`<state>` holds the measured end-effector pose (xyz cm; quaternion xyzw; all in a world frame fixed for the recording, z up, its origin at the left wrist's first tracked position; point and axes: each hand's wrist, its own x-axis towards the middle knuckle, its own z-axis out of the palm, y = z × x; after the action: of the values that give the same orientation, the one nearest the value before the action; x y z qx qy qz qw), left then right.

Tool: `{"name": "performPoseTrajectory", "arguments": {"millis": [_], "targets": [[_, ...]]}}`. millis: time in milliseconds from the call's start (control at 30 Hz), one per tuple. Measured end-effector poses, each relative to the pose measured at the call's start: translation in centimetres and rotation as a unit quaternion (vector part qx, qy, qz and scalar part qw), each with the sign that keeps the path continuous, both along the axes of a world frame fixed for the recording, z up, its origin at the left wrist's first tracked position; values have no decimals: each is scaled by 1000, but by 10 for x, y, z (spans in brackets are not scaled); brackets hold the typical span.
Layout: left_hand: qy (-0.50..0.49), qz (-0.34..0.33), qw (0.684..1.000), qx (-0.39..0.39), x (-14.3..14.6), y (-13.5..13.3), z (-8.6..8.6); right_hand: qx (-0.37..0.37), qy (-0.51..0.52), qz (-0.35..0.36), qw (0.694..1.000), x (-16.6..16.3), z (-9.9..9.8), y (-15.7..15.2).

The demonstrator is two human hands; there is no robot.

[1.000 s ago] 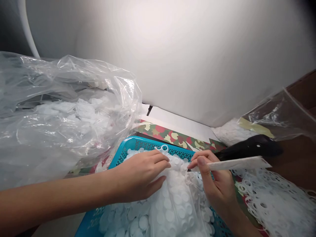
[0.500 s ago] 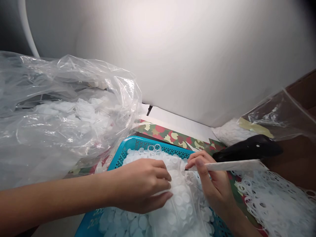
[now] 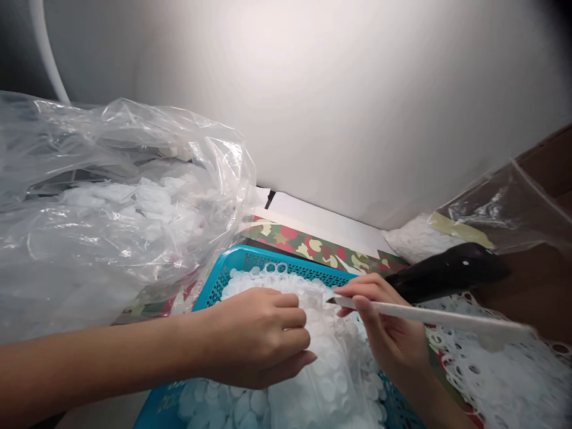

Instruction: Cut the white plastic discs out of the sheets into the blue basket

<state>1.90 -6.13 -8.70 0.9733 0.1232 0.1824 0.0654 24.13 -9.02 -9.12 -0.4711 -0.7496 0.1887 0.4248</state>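
In my right hand (image 3: 388, 333) a long, thin white tool with a dark pointed tip (image 3: 429, 314) is pinched between thumb and fingers. Its tip points left; its far end is blurred. My left hand (image 3: 263, 339) is closed, fingers curled and the thumb below them, over the white pieces; whatever it pinches is hidden. Under both hands lies a clear plastic bag of small white discs (image 3: 328, 381). It rests in a blue perforated basket (image 3: 232, 257) heaped with loose white discs (image 3: 243, 405) and a few rings (image 3: 276, 268).
A large crumpled clear plastic bag (image 3: 111, 250) with white pieces inside fills the left. White rings (image 3: 478, 369) are piled at right, beside a black object (image 3: 451, 268). Behind the basket are a camouflage-patterned surface (image 3: 304, 243) and a pale wall (image 3: 313, 119).
The white tool has swung, its far end now lower and further right. My left fingers have curled tighter. The basket stays in place.
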Motion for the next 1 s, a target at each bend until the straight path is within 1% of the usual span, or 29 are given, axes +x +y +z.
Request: {"name": "performPoseTrajectory", "arguments": {"millis": [133, 200, 300, 367, 500, 667, 767, 1000], "targets": [[37, -3, 999, -39, -2, 0, -7, 32, -94, 41, 994, 3, 2, 4], [52, -4, 996, -73, -4, -1, -11, 33, -127, 87, 987, 7, 3, 7], [46, -16, 993, -110, -6, -2, -14, -3, -162, 168, 972, 14, 1, 11], [39, -18, 992, -118, -6, -1, -13, -24, -174, 190, 966, 18, -1, 13], [41, -15, 993, -110, -5, 0, -11, -42, -174, 183, 967, 21, -4, 15], [56, -6, 994, -97, -4, -1, -10, -76, -183, 205, 958, 22, -7, 16], [63, -6, 993, -99, -4, -2, -10, -91, -188, 205, 956, 23, -8, 17], [51, -14, 993, -106, -5, -1, -13, -90, -186, 182, 961, 20, -7, 17]]}}
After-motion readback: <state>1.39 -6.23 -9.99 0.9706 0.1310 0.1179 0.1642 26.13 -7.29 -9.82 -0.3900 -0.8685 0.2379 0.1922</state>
